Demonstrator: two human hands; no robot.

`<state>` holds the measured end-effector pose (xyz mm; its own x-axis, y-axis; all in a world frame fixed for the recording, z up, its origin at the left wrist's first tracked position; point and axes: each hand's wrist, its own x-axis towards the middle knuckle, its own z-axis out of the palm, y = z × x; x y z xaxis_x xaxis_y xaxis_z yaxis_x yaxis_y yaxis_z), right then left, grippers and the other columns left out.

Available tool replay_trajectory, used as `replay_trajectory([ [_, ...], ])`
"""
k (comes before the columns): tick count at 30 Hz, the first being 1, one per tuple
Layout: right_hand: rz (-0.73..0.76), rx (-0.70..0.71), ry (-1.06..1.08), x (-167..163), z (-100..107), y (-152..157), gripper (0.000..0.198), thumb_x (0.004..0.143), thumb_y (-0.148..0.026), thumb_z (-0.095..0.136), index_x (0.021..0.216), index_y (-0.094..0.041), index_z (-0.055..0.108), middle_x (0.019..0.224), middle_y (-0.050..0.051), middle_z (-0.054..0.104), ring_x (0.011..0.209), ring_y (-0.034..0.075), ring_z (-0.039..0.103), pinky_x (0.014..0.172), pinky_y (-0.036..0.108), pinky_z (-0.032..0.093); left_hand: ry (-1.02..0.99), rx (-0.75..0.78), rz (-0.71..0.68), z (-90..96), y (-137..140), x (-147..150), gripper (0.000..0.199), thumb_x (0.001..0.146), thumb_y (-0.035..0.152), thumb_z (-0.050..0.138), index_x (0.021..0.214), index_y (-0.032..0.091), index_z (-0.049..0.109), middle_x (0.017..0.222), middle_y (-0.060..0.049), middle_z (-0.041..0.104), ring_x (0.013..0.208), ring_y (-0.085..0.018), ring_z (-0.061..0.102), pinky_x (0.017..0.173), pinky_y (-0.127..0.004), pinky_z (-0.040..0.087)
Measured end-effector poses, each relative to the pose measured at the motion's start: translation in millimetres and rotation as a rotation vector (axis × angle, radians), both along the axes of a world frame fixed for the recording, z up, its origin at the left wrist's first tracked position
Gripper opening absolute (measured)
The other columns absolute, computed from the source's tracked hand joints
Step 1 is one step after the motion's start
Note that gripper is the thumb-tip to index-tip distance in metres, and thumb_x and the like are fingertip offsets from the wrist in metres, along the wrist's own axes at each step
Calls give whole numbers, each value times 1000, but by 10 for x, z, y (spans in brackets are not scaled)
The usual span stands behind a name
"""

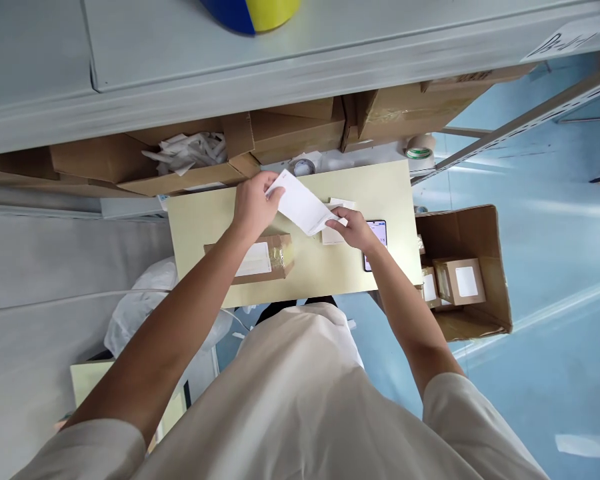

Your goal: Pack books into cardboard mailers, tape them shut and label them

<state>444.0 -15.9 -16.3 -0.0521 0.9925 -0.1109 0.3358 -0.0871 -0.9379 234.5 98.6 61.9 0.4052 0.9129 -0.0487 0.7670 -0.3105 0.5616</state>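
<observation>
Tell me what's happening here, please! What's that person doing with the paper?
A person is holding a white sheet over a pale yellow table. The left hand grips one end and the right hand the other. A taped cardboard box with a white label lies on the table, partly hidden by the left forearm. A phone lies by the right wrist. To the right, a big open carton holds smaller boxes.
</observation>
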Motion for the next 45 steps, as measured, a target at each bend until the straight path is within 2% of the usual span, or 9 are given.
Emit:
replay_trajectory([
  [3, 61, 61, -96, -64, 9, 55, 42, 94, -51, 42, 94, -17, 66, 91, 7, 71, 83, 20, 62, 77, 30, 45, 114, 112, -198, 85, -99, 80, 50, 82, 31, 63, 130, 22, 54, 133, -11, 54, 134, -33, 39, 111, -51, 24],
  [8, 168, 110, -293, -91, 32, 72, 37, 96, -44, 40, 93, -19, 67, 92, 7, 71, 85, 20, 61, 87, 33, 38, 120, -66, -644, -53, -238, 279, 33, 88, 29, 56, 121, 31, 61, 122, -6, 63, 134, -30, 37, 111, -60, 5],
  [14, 217, 74, -381, -34, 10, -35, 25, 95, -29, 44, 101, -21, 67, 101, 7, 72, 97, 23, 62, 101, 43, 26, 198, -122, -649, -182, -156, 241, 17, 83, 36, 61, 95, 27, 71, 109, -6, 66, 124, -29, 44, 112, -57, 6],
  [18, 222, 66, -360, -21, 1, -38, 22, 92, -30, 48, 99, -22, 68, 103, 5, 73, 100, 24, 61, 103, 46, 23, 246, -205, -684, -124, -166, 303, 21, 88, 27, 49, 84, 26, 69, 74, 0, 67, 89, -20, 62, 110, -49, 18],
  [22, 207, 70, -344, -20, -41, -16, 23, 93, -32, 47, 92, -22, 68, 96, 4, 74, 93, 22, 63, 103, 45, 25, 273, -208, -644, -153, -163, 353, 23, 86, 26, 48, 76, 25, 68, 57, 3, 62, 73, -18, 63, 105, -44, 24],
  [29, 175, 59, -305, 14, -120, -18, 17, 88, -30, 54, 99, -20, 64, 94, 4, 73, 88, 21, 64, 102, 43, 25, 261, -249, -505, -283, -69, 338, 21, 86, 30, 50, 82, 24, 69, 79, 0, 72, 78, -19, 64, 93, -36, 35],
  [35, 128, 3, -354, 127, -236, -30, 30, 81, -18, 55, 111, -19, 58, 98, 7, 72, 93, 24, 64, 95, 42, 28, 199, -72, -418, -247, 34, 356, 19, 90, 30, 51, 88, 21, 68, 85, -3, 72, 86, -20, 63, 99, -40, 33],
  [41, 197, 35, -553, 283, -401, -162, 25, 85, -17, 49, 102, -22, 66, 107, 6, 72, 104, 25, 62, 103, 49, 23, -69, -74, -153, -141, 169, 185, 17, 88, 30, 55, 91, 17, 65, 89, -3, 69, 85, -17, 61, 83, -31, 43],
  [45, 221, 77, -524, 220, -214, -291, 49, 80, -43, 65, 124, -22, 59, 131, 13, 60, 125, 34, 50, 106, 58, 23, -326, -172, -33, -9, 17, 101, 13, 84, 28, 60, 87, 15, 62, 80, -1, 67, 74, -13, 60, 68, -24, 45],
])
